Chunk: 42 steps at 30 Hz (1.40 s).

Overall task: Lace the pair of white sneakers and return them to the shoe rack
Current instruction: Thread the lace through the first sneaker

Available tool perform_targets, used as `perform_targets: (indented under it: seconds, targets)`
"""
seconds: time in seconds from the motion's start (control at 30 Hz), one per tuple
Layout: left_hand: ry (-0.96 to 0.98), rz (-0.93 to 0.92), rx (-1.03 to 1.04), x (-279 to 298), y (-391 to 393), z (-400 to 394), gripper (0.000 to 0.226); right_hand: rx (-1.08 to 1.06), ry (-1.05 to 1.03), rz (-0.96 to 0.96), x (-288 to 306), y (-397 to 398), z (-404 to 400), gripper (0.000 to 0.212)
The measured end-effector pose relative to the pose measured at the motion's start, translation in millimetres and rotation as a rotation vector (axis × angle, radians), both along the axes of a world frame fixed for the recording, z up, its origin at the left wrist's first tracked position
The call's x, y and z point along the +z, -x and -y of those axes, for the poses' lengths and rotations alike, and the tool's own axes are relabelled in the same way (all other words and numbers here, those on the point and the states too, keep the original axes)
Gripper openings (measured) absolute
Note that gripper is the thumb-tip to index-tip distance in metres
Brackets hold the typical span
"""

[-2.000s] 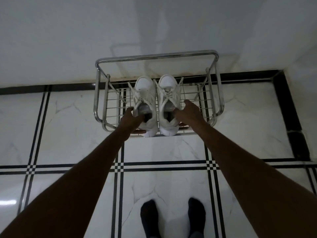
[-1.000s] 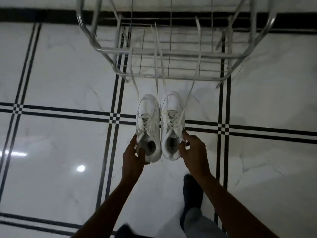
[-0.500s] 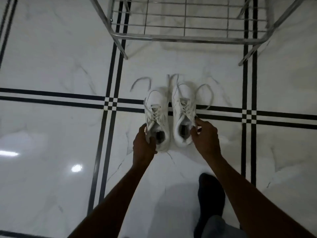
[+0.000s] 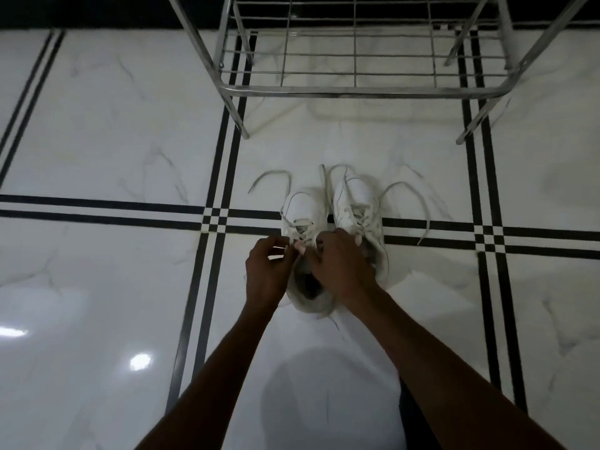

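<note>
In the head view, the two white sneakers stand side by side on the floor (image 4: 97, 141), touching each other, with the toes pointing to the shoe rack (image 4: 357, 90) and the heel openings turned to the person. This placing looks practical: the openings and the eyelet rows face the hands, so the laces can be worked without turning the shoes. The rack stands just beyond the toes, with its visible wire shelf free, so I judge the way back will be short once the lacing is finished.

The left sneaker (image 4: 303, 211) is the one in work. The right sneaker (image 4: 355, 199) waits beside it, and its loose lace (image 4: 418, 203) lies in a wide loop on the floor at its right side. Another free lace end (image 4: 269, 177) curves on the floor to the left of the left sneaker, so both shoes seem only partly laced.

Both arms reach forward and down from the lower edge of the picture and meet over the throat of the left sneaker. The left hand (image 4: 268, 272) is curled, and its fingers (image 4: 285, 251) are pressed together and seem to pinch a piece of lace at the left eyelet row. The right hand (image 4: 341, 263) crosses over from the right side, with the back of the hand upward. Its fingers are bent down over the tongue, close to the left hand's fingertips; whether they pinch the lace or only steady the shoe, I cannot tell, because the hand covers them.
</note>
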State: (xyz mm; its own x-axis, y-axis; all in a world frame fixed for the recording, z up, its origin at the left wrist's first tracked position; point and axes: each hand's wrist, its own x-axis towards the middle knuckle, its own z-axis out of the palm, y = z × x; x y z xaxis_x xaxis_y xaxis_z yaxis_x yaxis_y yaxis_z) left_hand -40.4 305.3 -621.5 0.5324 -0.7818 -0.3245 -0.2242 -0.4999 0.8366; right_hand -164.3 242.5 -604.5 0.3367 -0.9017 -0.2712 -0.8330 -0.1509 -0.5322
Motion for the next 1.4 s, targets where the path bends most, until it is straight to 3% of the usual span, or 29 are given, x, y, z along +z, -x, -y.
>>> perform_targets:
  seconds: [0.13,0.27,0.43,0.5,0.67,0.87,0.93,1.0,1.13,1.2,1.27,1.33,1.4]
  targets:
    - [0.126,0.144,-0.052,-12.1,-9.3,-2.3,0.005,-0.013,0.051,0.146,-16.7,-3.9,1.1,0.014]
    - [0.167,0.335,-0.187,-12.8,-11.6,-2.4,0.015,0.003,0.068,0.251,-19.7,0.5,9.2,0.007]
    - [0.138,0.496,-0.272,-1.3,-5.7,-1.7,0.018,0.0,0.107,0.2,-17.8,-3.6,16.4,0.021]
    - [0.123,0.53,-0.315,3.6,-5.6,-1.0,0.011,0.0,0.104,0.139,-12.1,-5.4,14.8,0.018]
    - [0.097,0.585,-0.379,8.6,-5.9,3.8,0.023,0.016,0.151,0.009,6.1,-6.9,0.4,0.018]
    - [0.069,0.65,-0.335,2.9,-3.7,0.1,0.013,-0.001,0.162,0.038,5.5,-8.9,-2.6,0.014]
    - [0.035,0.553,-0.274,2.3,-1.6,-3.7,0.009,-0.036,0.05,0.136,0.7,-6.4,2.3,0.013]
    - [0.063,0.336,-0.186,1.8,-7.0,-4.4,0.012,-0.123,-0.14,0.326,-1.4,-2.6,8.3,0.016]
    - [0.123,-0.054,-0.058,15.5,-26.2,-0.2,0.028,-0.436,-0.45,0.829,9.6,-1.7,26.8,0.01]
    - [0.153,-0.232,-0.025,27.1,-31.2,4.0,0.037,-0.496,-0.566,0.934,16.9,-2.7,31.3,0.009]
    - [0.173,-0.278,-0.008,34.9,-33.4,5.9,0.039,-0.488,-0.507,0.801,18.5,-4.8,31.6,0.017]
    - [0.174,-0.274,-0.012,35.9,-36.4,4.8,0.04,-0.324,-0.277,0.45,14.1,-4.8,30.4,0.038]
    - [0.149,-0.293,-0.021,32.4,-38.8,1.3,0.04,-0.131,-0.176,0.208,13.5,-5.8,27.6,0.054]
